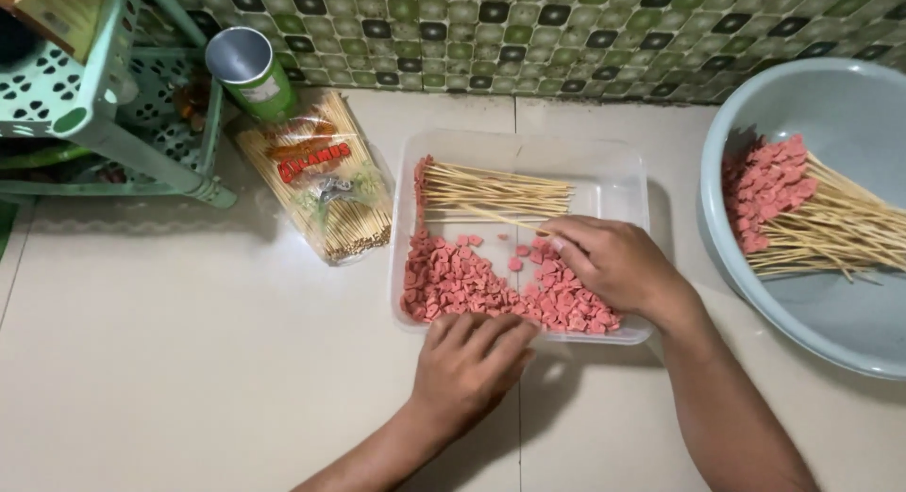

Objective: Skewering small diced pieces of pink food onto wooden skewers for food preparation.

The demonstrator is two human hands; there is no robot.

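A clear plastic tray point(618, 176) lies on the pale tiled floor. It holds a heap of small pink sausage pieces point(453, 280) and a row of skewered ones with bamboo sticks point(495, 190) at its far side. My right hand point(613, 261) reaches into the tray over the pink pieces, fingers pinching the end of a thin bamboo skewer point(491, 214). My left hand point(472, 355) rests on the tray's near rim, fingers bent at the edge of the heap; whether it holds a piece is hidden.
A pale blue basin point(830, 105) at the right holds several finished skewers point(802, 214). A plastic bag of bamboo sticks point(321, 176) lies left of the tray, beside a green cylindrical can point(250, 72) and a green plastic rack point(104, 96). A tiled wall runs behind.
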